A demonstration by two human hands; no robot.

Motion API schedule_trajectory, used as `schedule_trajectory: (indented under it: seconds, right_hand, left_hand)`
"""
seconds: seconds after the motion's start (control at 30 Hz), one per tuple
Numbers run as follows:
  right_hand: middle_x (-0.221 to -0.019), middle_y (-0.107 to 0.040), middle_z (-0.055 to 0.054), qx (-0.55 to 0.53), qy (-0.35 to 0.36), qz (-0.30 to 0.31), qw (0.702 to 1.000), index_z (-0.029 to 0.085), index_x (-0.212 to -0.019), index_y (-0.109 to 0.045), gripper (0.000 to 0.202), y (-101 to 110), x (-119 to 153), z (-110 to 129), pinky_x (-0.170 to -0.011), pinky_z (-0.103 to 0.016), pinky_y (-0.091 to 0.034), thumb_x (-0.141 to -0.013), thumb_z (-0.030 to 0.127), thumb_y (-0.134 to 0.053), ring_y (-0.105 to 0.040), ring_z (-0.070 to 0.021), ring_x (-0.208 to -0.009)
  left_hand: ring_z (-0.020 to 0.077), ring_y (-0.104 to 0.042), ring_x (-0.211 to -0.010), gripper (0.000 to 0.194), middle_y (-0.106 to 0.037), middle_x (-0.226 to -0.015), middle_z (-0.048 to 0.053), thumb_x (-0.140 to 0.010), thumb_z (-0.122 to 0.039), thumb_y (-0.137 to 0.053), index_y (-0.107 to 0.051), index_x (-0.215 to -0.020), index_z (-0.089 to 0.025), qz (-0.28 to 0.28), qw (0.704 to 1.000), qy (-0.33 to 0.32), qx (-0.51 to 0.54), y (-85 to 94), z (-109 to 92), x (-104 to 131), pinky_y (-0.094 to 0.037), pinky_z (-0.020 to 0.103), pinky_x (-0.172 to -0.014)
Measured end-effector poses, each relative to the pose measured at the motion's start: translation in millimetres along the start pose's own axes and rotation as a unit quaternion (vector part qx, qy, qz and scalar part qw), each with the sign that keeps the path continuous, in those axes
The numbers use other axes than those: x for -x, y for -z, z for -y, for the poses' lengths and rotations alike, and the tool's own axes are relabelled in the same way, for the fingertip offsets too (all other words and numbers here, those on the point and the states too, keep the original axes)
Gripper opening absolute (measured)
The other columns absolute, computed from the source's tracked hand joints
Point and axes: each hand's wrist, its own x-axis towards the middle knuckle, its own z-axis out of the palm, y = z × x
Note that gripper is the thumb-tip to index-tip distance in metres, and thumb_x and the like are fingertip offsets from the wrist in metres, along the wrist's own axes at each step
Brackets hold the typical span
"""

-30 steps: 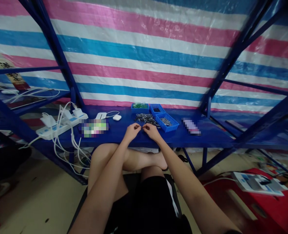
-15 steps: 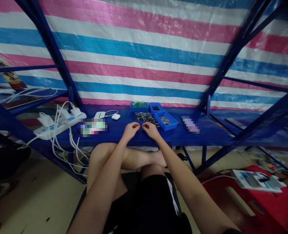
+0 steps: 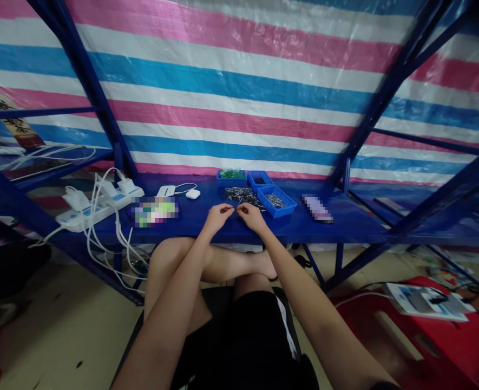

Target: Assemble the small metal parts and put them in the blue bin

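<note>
Parts pile (image 3: 242,196) btwn L hand (image 3: 220,216) & green-pcs bin (image 3: 231,182); pwr strip (image 3: 106,208) L.

Loose pile of small parts (image 3: 242,196) sits mid-table (image 3: 196,215), with one bin (image 3: 284,209) just right of it and two more on the far side. Power strip's (image 3: 77,221) way left, phone (image 3: 317,208) off right.

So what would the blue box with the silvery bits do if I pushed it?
The blue box would probably slide rather than tip, since it sits low and wide. The silvery bits might shift or rattle, as they're heaped loosely inside.
</note>
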Motion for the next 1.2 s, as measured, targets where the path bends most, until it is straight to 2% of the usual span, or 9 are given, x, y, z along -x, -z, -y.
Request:
schedule_trajectory:
  seconds: [0.3,0.53,0.7,0.87,1.03,1.2]
  right_hand:
    - [-0.082,-0.065,-0.001,-0.015,0.001,0.002,1.000,0.019,-0.085,-0.063,0.015,0,0,0,-0.074,-0.025,-0.044,-0.078,0.026,-0.051,-0.059,-0.0139,-0.075]
    - [-0.080,-0.065,-0.002,-0.033,-0.016,0.001,0.999,0.018,-0.086,-0.063,0.019,2,1,4,-0.071,-0.024,-0.044,-0.079,0.029,-0.050,-0.058,-0.0138,-0.074]
    - [-0.084,-0.065,-0.001,-0.039,-0.021,0.001,0.999,0.019,-0.085,-0.063,0.024,4,1,8,-0.075,-0.025,-0.043,-0.081,0.034,-0.046,-0.057,-0.0140,-0.077]
    - [-0.082,-0.065,-0.001,-0.043,0.003,0.032,0.999,0.018,-0.085,-0.063,0.026,6,4,14,-0.072,-0.023,-0.042,-0.082,0.038,-0.047,-0.057,-0.0134,-0.076]
    - [-0.078,-0.065,-0.001,-0.038,0.006,0.042,0.998,0.017,-0.081,-0.063,0.023,6,5,15,-0.068,-0.022,-0.041,-0.081,0.036,-0.049,-0.057,-0.0126,-0.072]
    - [-0.078,-0.065,-0.001,-0.034,-0.001,0.042,0.999,0.017,-0.080,-0.063,0.021,6,5,14,-0.068,-0.023,-0.041,-0.080,0.033,-0.049,-0.057,-0.0131,-0.072]
  left_hand:
    - [0.0170,-0.062,-0.076,0.021,-0.067,-0.080,0.006,-0.072,-0.032,-0.055,-0.063,-0.079,-0.015,-0.004,0.999,-0.015,0.046,-0.5,2,0,-0.046,0.028,-0.073]
    - [0.0155,-0.063,-0.075,0.014,-0.068,-0.076,0.004,-0.074,-0.028,-0.050,-0.056,-0.079,-0.016,-0.016,0.996,0.035,0.079,0.8,-2,3,-0.047,0.026,-0.069]
    - [0.0172,-0.062,-0.072,0.022,-0.068,-0.075,0.006,-0.072,-0.034,-0.055,-0.062,-0.080,-0.015,-0.002,0.999,0.015,0.038,0.6,-5,3,-0.047,0.027,-0.068]
    - [0.0185,-0.062,-0.072,0.024,-0.069,-0.077,0.007,-0.069,-0.032,-0.058,-0.067,-0.082,-0.013,0.028,0.999,-0.005,0.017,0.0,-1,2,-0.047,0.029,-0.069]
    - [0.0169,-0.061,-0.069,0.021,-0.068,-0.073,0.005,-0.066,-0.027,-0.059,-0.067,-0.079,-0.013,0.033,0.999,-0.005,-0.029,-0.9,2,2,-0.046,0.027,-0.066]
    - [0.0177,-0.061,-0.071,0.023,-0.069,-0.075,0.006,-0.067,-0.030,-0.059,-0.068,-0.080,-0.014,0.035,0.999,-0.004,-0.038,-2.2,5,2,-0.046,0.027,-0.067]
